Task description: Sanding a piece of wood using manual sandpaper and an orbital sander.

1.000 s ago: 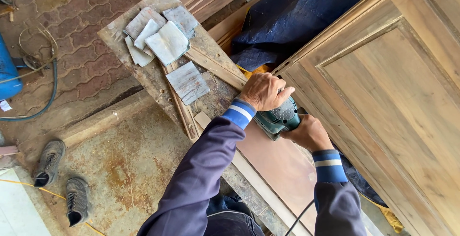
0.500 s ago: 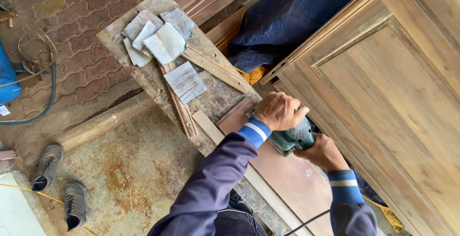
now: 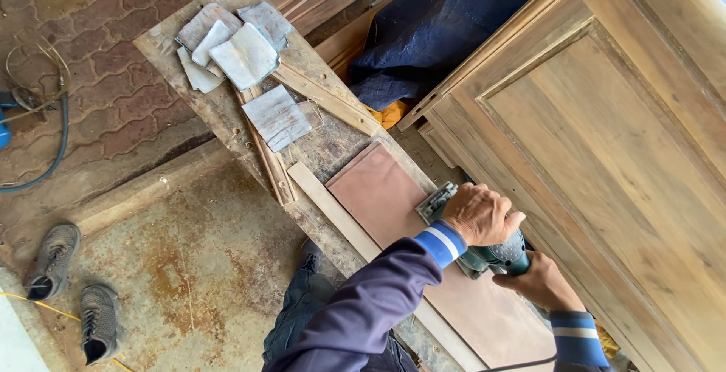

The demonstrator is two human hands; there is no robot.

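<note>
Sander (image 3: 484,255) sits flat on the reddish board (image 3: 378,194) lying across the workbench (image 3: 227,119), left hand (image 3: 480,215) clamped over its top, right hand (image 3: 538,281) wrapped round the rear handle.

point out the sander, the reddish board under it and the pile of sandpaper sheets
sander (image 3: 495,257), head view, on its green body below the left hand
reddish board (image 3: 378,194), head view, on its bare upper part
sandpaper sheets (image 3: 243,56), head view, on the top sheet of the pile
</note>
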